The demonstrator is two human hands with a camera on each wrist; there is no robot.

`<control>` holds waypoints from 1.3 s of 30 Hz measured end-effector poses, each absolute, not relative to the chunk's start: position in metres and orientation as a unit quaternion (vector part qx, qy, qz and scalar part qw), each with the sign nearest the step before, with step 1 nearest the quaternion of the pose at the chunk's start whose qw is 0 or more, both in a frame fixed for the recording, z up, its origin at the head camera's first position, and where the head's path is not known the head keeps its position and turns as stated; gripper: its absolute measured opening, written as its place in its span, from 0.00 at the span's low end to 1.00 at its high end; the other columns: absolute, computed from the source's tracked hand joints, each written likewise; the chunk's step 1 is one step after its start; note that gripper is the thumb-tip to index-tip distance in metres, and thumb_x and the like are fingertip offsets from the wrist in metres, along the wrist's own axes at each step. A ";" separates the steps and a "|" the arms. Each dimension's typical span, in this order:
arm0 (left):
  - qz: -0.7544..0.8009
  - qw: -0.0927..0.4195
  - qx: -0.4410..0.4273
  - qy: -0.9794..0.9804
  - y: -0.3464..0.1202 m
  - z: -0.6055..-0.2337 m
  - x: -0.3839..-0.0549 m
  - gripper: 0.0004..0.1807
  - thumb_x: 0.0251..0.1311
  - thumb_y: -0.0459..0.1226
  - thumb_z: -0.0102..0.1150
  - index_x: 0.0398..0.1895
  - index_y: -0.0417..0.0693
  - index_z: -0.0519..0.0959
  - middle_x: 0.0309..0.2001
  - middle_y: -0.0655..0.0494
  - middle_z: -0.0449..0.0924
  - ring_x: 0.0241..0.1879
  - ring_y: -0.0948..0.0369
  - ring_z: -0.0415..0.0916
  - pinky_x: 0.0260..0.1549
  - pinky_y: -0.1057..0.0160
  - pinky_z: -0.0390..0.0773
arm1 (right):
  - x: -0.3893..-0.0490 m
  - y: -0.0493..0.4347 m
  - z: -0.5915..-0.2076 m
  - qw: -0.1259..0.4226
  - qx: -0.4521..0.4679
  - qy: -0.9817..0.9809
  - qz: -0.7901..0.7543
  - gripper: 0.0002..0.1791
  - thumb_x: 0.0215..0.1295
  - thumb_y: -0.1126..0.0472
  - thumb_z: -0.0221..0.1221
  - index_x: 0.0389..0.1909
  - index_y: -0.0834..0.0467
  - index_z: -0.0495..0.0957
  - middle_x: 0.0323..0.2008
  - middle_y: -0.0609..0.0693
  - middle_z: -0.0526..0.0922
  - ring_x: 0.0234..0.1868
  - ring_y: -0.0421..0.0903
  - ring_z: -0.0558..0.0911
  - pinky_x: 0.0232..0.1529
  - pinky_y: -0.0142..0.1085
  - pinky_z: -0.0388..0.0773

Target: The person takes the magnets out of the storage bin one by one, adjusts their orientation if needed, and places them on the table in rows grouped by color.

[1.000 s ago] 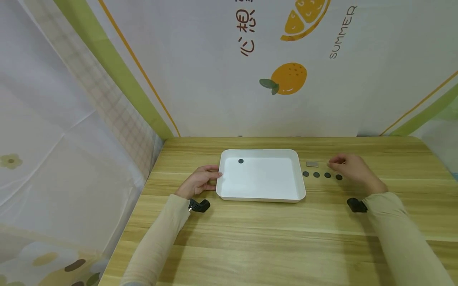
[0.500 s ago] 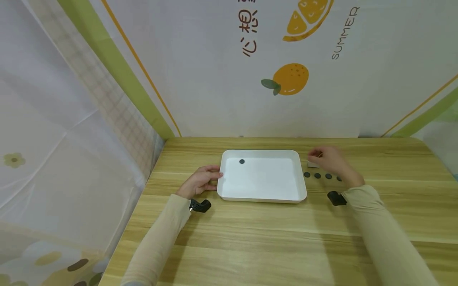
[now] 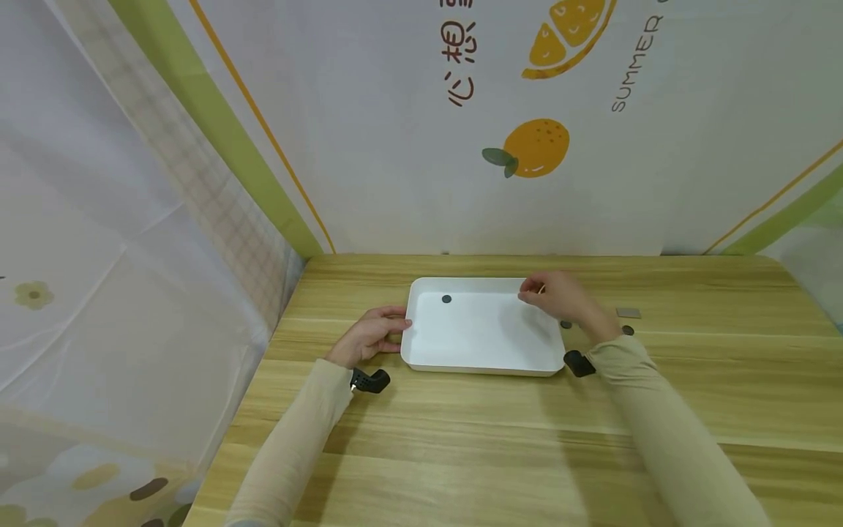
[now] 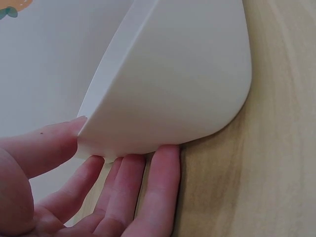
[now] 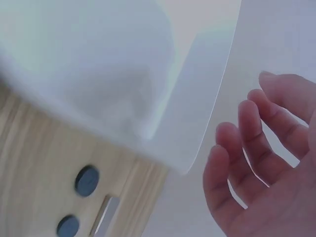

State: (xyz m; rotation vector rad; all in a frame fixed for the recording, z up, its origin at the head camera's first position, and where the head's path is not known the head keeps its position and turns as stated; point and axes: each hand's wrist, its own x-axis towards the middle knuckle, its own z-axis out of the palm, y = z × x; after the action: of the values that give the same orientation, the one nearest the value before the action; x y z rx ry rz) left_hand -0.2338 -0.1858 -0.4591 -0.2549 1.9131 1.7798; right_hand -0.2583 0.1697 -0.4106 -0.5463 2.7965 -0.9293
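My left hand [image 3: 369, 338] steadies the left end of a white tray [image 3: 484, 337], thumb at the rim and fingertips along the outer wall, as the left wrist view [image 4: 113, 197] shows. Over the tray's back right corner is my right hand [image 3: 560, 298], its thumb and index fingertips close together. Those fingers [image 5: 254, 106] show curved beside the tray in the right wrist view; I cannot tell whether something small is between the tips. One dark disc [image 3: 446, 298] lies inside the tray at the back left. Right of the tray are more dark discs [image 5: 87, 180], partly hidden by my hand.
A small flat grey bar [image 3: 628, 312] lies on the wooden table [image 3: 421, 439] to the right, near another disc [image 3: 628, 331]. A similar bar [image 5: 104, 217] shows beside the discs in the right wrist view. A printed white cloth [image 3: 395, 183] hangs behind the table.
My right hand has moved left from beyond the row of discs, passing over one grey bar, to above the tray. Another bar has come into sight behind it. The left hand stays at the tray.
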 end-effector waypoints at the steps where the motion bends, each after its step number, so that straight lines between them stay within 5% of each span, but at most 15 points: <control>1: 0.656 0.255 -0.094 0.704 -0.186 -0.459 -0.234 0.28 0.65 0.32 0.56 0.68 0.40 0.63 0.52 0.46 0.77 0.40 0.61 0.79 0.36 0.60 0.82 | -0.259 0.167 -0.410 0.073 -0.186 0.930 -0.307 0.09 0.68 0.58 0.57 0.40 0.59 0.81 0.35 0.52 0.81 0.36 0.48 0.77 0.32 0.35 0.72; 15: 0.657 0.252 -0.092 0.705 -0.186 -0.461 -0.235 0.28 0.65 0.33 0.56 0.68 0.41 0.63 0.52 0.47 0.78 0.40 0.61 0.80 0.35 0.60 0.82 | -0.261 0.126 -0.410 0.098 -0.251 0.924 -0.271 0.07 0.64 0.62 0.60 0.39 0.61 0.81 0.35 0.52 0.82 0.36 0.46 0.77 0.39 0.38 0.73; 39: 0.668 0.244 -0.090 0.697 -0.186 -0.461 -0.232 0.28 0.65 0.32 0.56 0.68 0.39 0.63 0.54 0.46 0.74 0.41 0.60 0.79 0.36 0.60 0.82 | -0.268 0.080 -0.426 0.142 -0.279 0.922 -0.226 0.18 0.66 0.61 0.58 0.55 0.64 0.76 0.49 0.59 0.79 0.51 0.54 0.76 0.57 0.47 0.72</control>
State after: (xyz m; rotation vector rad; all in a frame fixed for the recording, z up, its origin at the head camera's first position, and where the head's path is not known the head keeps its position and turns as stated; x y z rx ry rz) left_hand -0.2322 -0.1859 -0.4614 -0.2448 1.9028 1.8253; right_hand -0.2677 0.0800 -0.4259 -0.8046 2.6623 -0.6529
